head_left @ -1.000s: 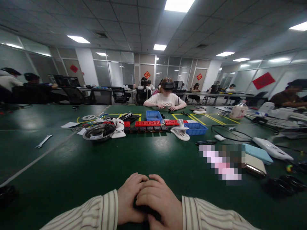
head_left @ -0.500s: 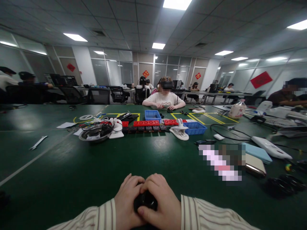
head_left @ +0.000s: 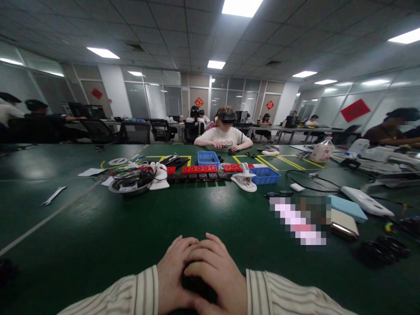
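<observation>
At the near edge of the green table, both hands are cupped around a dark, rounded object (head_left: 199, 285). My left hand (head_left: 173, 275) curves along its left side. My right hand (head_left: 222, 269) wraps the right side, its fingers laid across the top and meeting the left fingers. Most of the object is in shadow or covered by the hands, so its kind cannot be made out. Both wrists are in striped cuffs. Beyond the hands lies a row of red and black block-like parts (head_left: 201, 169), with a white clip stand (head_left: 244, 180) at its right.
Two blue bins (head_left: 265, 176) and a metal bowl of cables (head_left: 129, 186) stand mid-table. A wrench (head_left: 54, 196) lies left. To the right are a light blue case (head_left: 348, 208), a beige case (head_left: 344, 225) and black coils (head_left: 383, 251). A person (head_left: 226, 133) sits opposite.
My right fingers have shifted over the top of the dark object, hiding more of it. The right thumb has moved lower. The table scene has slid slightly leftward on the right side.
</observation>
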The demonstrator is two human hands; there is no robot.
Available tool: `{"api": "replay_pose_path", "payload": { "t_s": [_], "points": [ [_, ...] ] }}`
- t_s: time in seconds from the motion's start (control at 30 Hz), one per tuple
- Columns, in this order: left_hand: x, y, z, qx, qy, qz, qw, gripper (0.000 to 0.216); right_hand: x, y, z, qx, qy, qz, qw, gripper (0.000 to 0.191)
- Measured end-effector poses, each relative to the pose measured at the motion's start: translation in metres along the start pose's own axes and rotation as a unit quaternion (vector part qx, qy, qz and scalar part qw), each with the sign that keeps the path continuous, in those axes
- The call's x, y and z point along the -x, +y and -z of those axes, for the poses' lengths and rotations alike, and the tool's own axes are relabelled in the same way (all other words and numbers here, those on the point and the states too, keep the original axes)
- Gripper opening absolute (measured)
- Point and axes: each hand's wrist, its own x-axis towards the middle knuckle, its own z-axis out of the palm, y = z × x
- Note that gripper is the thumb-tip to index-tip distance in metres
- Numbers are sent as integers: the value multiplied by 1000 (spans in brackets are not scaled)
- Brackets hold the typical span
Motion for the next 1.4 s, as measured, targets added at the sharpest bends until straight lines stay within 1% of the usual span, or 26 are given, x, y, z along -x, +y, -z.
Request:
{"api": "replay_pose_path", "payload": {
  "t_s": [0.07, 0.13, 0.2, 0.27, 0.37, 0.43, 0.53, 0.67, 0.73, 0.8, 0.87, 0.9, 0.97, 1.03, 1.1, 1.17, 1.2, 1.27, 1.33, 1.4],
  "points": [
    [1, 2, 2, 0, 6, 3, 1000, 69, -1, -3, 0, -4, 29, -51, 998, 48],
    [1, 3, 4, -3, 6, 1, 1000, 55, -1, -4, -1, 6, 47, -103, 994, 58],
    [0, 3, 4, 1, -3, 1, 1000, 47, 0, -2, -3, 24, 45, -139, 989, 58],
    [-1, 2, 5, 5, -14, 0, 1000, 46, 0, 0, -4, 38, 21, -146, 988, 46],
    [-3, 2, 5, 13, -28, -1, 1000, 43, 1, 4, -5, 34, -2, -118, 992, 24],
    [-5, 3, 6, 22, -36, -4, 999, 37, 1, 5, -4, 16, -2, -84, 996, 18],
    [-6, 5, 8, 32, -51, -11, 998, 36, -1, 5, -1, -12, -23, -22, 999, 16],
    [-6, 5, 9, 28, -63, -21, 997, 40, -4, 4, 3, -11, -59, 45, 997, 14],
    [-6, 3, 8, 23, -57, -32, 998, 44, -5, 4, 4, -10, -66, 62, 996, 15],
    [-5, 2, 7, 18, -46, -34, 998, 55, -5, 2, 5, -8, -67, 67, 995, 16],
    [-3, 3, 5, 16, -36, -22, 999, 67, -5, 0, 6, -3, -52, 64, 997, 19],
    [-2, 4, 4, 16, -30, -14, 999, 70, -5, -1, 5, -3, -34, 59, 998, 22],
    [0, 6, 4, 8, -15, -4, 1000, 69, -4, -3, 4, -4, 11, 29, 1000, 36],
    [1, 8, 4, -9, -2, 0, 1000, 68, -3, -4, 1, -1, 47, -30, 998, 50],
    [1, 8, 5, -22, -3, 4, 1000, 67, -1, -4, -4, 15, 54, -98, 994, 61],
    [0, 7, 5, -20, -14, 7, 1000, 59, 0, -2, -7, 35, 43, -147, 988, 65],
    [0, 7, 6, -16, -20, 6, 1000, 54, 1, -1, -9, 43, 33, -158, 986, 62],
    [-1, 5, 6, -3, -29, 0, 1000, 46, 1, 1, -9, 48, 12, -160, 986, 47],
    [-2, 4, 7, 13, -37, -6, 999, 43, 1, 2, -8, 39, -6, -139, 990, 30],
    [-4, 3, 8, 26, -44, -15, 999, 38, 1, 2, -5, 24, -13, -105, 994, 19]
  ]
}}
